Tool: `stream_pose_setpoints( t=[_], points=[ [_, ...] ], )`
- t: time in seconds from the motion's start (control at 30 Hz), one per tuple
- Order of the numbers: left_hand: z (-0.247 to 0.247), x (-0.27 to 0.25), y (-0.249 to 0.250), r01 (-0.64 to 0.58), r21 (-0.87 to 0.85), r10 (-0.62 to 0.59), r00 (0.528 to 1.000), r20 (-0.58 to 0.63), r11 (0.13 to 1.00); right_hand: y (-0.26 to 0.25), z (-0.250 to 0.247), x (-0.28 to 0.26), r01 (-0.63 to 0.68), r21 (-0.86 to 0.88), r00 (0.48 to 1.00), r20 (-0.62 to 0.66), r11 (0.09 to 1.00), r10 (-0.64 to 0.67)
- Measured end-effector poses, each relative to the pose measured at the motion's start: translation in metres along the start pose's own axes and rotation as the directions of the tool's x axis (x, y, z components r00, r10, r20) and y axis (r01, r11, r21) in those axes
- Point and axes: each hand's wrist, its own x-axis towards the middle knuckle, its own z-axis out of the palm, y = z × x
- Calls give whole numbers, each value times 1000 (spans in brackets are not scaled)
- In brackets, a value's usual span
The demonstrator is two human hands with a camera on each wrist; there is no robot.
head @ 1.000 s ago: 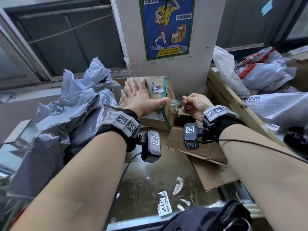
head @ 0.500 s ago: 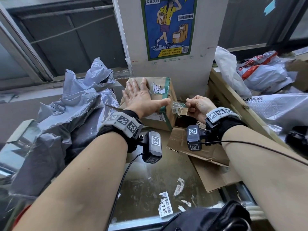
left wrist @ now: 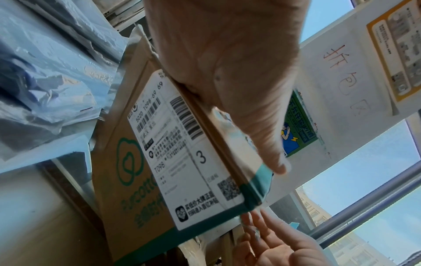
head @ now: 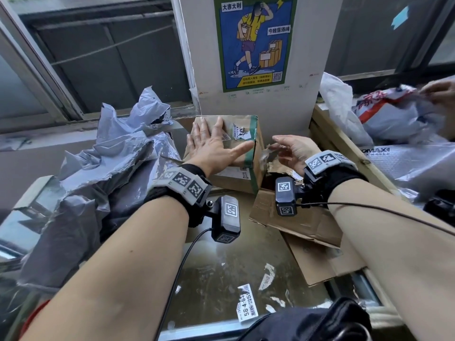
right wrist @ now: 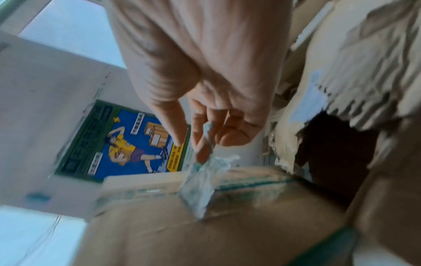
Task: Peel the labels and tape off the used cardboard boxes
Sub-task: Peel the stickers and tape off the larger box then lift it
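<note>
A small cardboard box with green tape on its right edge stands against the white pillar. My left hand lies flat on its top, fingers straight, thumb pointing at the right edge. The left wrist view shows the white shipping label on the box's near side. My right hand is just right of the box, fingers loosely spread. A crumpled strip of clear tape clings to its fingertips and runs down to the box's edge. The thumb stands apart from the strip.
Crumpled grey mailer bags are heaped at the left. Flattened torn cardboard lies under my right wrist. Label scraps stick to the glass tabletop. A wooden crate of plastic bags stands at the right, where another person's hand reaches in.
My right hand pinched the tape strip and pulled it rightward off the box; now its fingers have spread and the strip only clings to them. The left hand has stayed flat on the box.
</note>
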Motion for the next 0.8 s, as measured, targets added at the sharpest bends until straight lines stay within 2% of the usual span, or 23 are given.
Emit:
stream_pose_setpoints(
  t=[0.1,0.13,0.17,0.23,0.33,0.43,0.5,0.67,0.8],
  points=[
    [2,1,-1,8,-2,-8,1000,-27,1000,1,-3,5,-61,237,991,-100,970,87],
    [2,0,-1,13,-7,-13,999,-33,1000,1,-7,8,-66,254,985,-135,965,103],
    [1,0,-1,21,-12,-21,999,-35,1000,2,-12,11,-58,216,983,-161,975,94],
    [0,1,2,37,-17,-37,999,-24,999,1,-20,15,-8,20,986,-167,1000,11],
    [-3,4,9,48,-29,-49,999,-24,998,-6,-10,8,135,-202,991,25,970,-133],
    [-4,7,12,45,-38,-46,999,-27,998,-16,7,0,234,-336,963,211,912,-169],
    [-5,8,12,42,-40,-42,999,-20,998,-19,13,0,273,-407,947,274,872,-169],
    [-4,8,11,37,-51,-38,999,-23,998,-16,17,-2,204,-219,926,359,954,-116],
    [-5,9,7,48,-69,-50,998,-29,996,-19,17,-5,181,-188,897,435,965,-84]
  ],
)
